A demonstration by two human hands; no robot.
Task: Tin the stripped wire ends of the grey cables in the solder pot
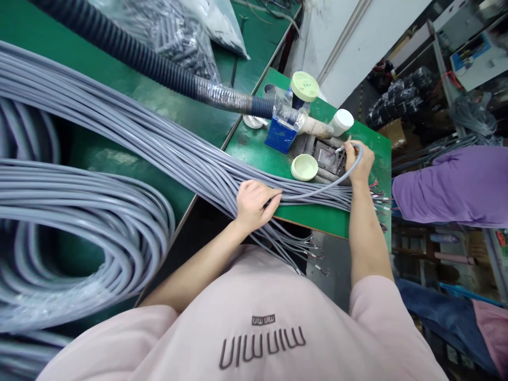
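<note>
On the left, grey cables [178, 148] run across the green surface [246, 147] to the left hand [257, 203], whose grip pinches the looped cable [344, 177] between thumb and index finger. Farther right, beyond the open tub [304, 168], the right hand [359, 161] clasps that cable near its wire end, beside the square metal plate [326, 157].

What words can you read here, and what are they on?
"miumiu", it seems: big upside-down letters on the pink shirt.
"miumiu", it seems: upside down on the small dark patch above them.
Marks on the pale green lid: too small and blurred to read.
</note>
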